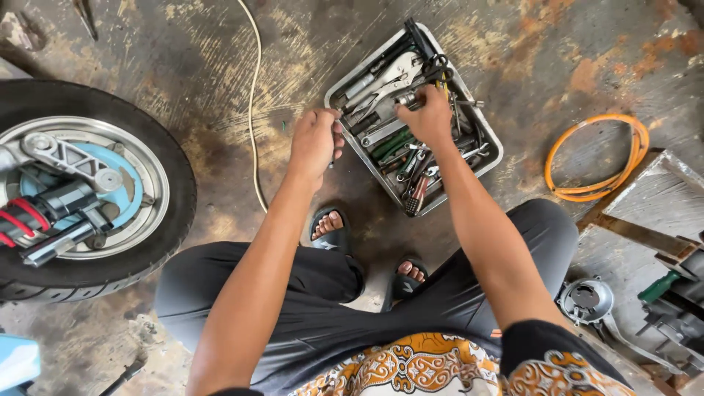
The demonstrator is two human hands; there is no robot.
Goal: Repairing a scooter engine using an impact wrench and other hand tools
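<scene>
a scooter wheel [81, 198] with a black tyre lies at the left on the stained concrete floor [220, 66]. a metal tool tray [490, 139], crammed with pliers and wrenches, sits ahead of the squatting person. the right hand [427, 117] reaches into the tray, fingers curled down among the tools; what it grips cannot be told. the left hand [314, 141] is closed at the tray's near-left edge, seemingly pinching something small.

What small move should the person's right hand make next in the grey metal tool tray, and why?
Probably close the right hand on one tool and lift it: it rests among the packed wrenches and pliers of the grey metal tool tray, while the left hand grips the tray's near edge.
</scene>
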